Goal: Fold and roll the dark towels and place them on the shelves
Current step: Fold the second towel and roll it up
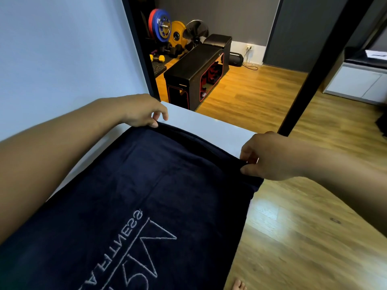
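Head view: left hand (140, 111) and right hand (268, 156) each apparently pinch the dark towel's (146, 195) far edge, grip closed.

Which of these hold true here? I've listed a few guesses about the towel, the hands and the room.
1. Both hands pinch the far edge of the dark towel. True: the left hand and the right hand each grip a far corner.
2. The towel is already rolled up. False: it lies spread flat on the white table.
3. The towel bears stitched lettering. True: the pale logo shows near the person.
4. The towel is bright red. False: it is dark navy.
5. The floor is carpeted. False: it is a wooden floor.
6. Weight plates stand in the background. True.
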Demonstrator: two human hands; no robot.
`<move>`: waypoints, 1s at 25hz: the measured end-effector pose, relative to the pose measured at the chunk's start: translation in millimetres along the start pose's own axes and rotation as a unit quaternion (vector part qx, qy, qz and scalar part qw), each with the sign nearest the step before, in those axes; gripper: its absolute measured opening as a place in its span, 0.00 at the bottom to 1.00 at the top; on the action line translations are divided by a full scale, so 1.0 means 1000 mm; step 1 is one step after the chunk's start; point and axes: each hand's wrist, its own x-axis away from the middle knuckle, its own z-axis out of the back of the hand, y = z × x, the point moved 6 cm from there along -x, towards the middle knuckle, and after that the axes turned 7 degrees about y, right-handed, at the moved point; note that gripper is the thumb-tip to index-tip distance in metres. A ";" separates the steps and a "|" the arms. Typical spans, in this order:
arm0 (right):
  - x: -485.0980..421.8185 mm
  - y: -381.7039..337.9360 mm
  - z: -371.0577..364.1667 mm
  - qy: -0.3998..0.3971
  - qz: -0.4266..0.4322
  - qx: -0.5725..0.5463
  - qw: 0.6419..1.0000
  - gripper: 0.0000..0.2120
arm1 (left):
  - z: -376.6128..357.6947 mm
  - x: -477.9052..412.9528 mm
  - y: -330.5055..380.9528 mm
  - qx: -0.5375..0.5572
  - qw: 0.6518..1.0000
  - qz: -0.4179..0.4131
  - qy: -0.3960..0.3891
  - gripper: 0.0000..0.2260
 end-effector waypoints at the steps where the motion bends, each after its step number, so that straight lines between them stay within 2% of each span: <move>1: 0.001 0.002 -0.003 -0.020 -0.006 -0.008 1.000 0.13 | 0.000 0.001 0.000 0.006 1.000 -0.007 0.003 0.09; 4: 0.004 0.005 -0.008 -0.055 -0.002 -0.002 0.998 0.14 | 0.001 0.004 -0.001 0.030 0.999 -0.009 0.008 0.07; 8: 0.000 0.011 0.003 0.013 -0.001 0.004 1.000 0.12 | 0.000 0.005 -0.003 0.043 0.999 -0.002 0.001 0.14; 12: -0.002 0.015 0.006 0.083 0.032 0.015 0.996 0.08 | -0.003 0.005 -0.006 0.029 0.999 -0.012 0.009 0.12; 15: -0.003 0.020 0.005 0.039 -0.002 -0.034 0.999 0.14 | -0.003 0.004 -0.004 0.006 1.000 -0.026 -0.011 0.09; 18: 0.001 0.024 0.002 0.031 -0.009 -0.051 0.998 0.18 | -0.002 0.005 -0.002 -0.007 1.000 -0.028 -0.012 0.08; 20: 0.006 0.021 -0.005 0.022 0.002 -0.034 0.999 0.17 | -0.005 0.007 -0.002 -0.054 0.998 -0.032 -0.017 0.10; 22: 0.007 0.014 -0.006 0.026 0.012 -0.012 1.000 0.11 | -0.008 0.007 -0.002 -0.091 0.995 -0.041 -0.006 0.10; 23: 0.006 0.012 -0.004 0.033 0.009 -0.017 0.999 0.08 | -0.009 0.006 -0.002 -0.088 0.995 -0.043 0.010 0.09; 25: 0.001 0.010 0.000 0.045 -0.008 -0.039 0.998 0.10 | -0.007 0.004 0.000 -0.073 0.994 -0.040 0.065 0.06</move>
